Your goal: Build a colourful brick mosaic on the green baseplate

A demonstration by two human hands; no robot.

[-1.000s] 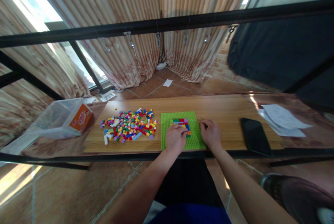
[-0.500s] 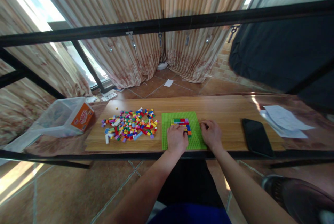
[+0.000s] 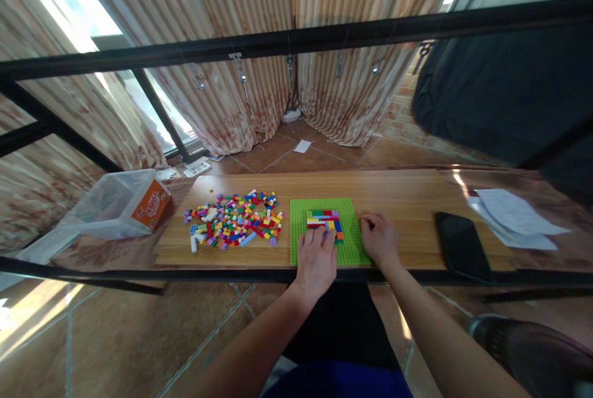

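A green studded baseplate (image 3: 296,212) lies on the wooden table, carrying a flat patch of joined toy bricks (image 3: 330,215) in red, green, yellow, white, blue and orange. My left hand (image 3: 316,259) is over the near left part of the plate. Its bent fingertips are at the near side of the patch and cover some of the bricks. Whatever those fingers pinch is hidden. Beside the plate's right edge rests my right hand (image 3: 380,240), its fingers curled in towards the thumb. The inside of that hand is out of sight.
Loose toy bricks (image 3: 236,220) are spread left of the plate. Farther left stands a clear plastic box (image 3: 115,206) with an orange label. A black phone (image 3: 462,246) and papers (image 3: 514,212) lie at the right. A dark metal bar (image 3: 259,275) runs along the table's near edge.
My left hand has drawn back slightly towards me, uncovering more yellow, white and red bricks in the patch. My right hand keeps its place by the plate. The whole view has shifted a little.
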